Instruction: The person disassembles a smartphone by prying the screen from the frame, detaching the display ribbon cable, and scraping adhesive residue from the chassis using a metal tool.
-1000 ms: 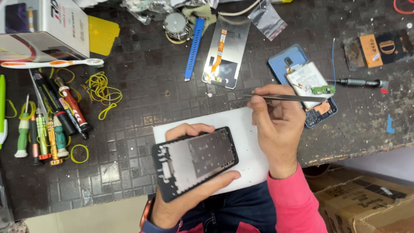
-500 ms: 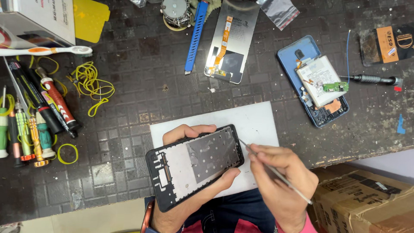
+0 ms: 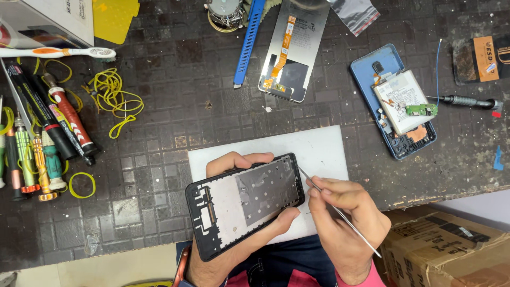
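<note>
My left hand (image 3: 241, 212) holds a black phone frame (image 3: 244, 204) from beneath, fingers curled over its top edge, above a white mat (image 3: 324, 149). My right hand (image 3: 345, 215) grips thin metal tweezers (image 3: 340, 212) like a pen; their tip sits at the frame's right edge. Farther right lies an opened blue phone back (image 3: 393, 101) with a white battery and a small green board on it. A detached display panel (image 3: 292, 50) with an orange flex cable lies at the top centre.
Several screwdrivers (image 3: 48, 138) and yellow rubber bands (image 3: 114, 98) lie at left, under a toothbrush (image 3: 53, 52). A blue pry tool (image 3: 248, 42) lies beside the display. A black screwdriver (image 3: 467, 101) is at right. A cardboard box (image 3: 451, 250) stands below the table edge.
My right hand came back from the blue phone with the tweezers and brought their tip to the right edge of the frame. The left hand kept holding the frame.
</note>
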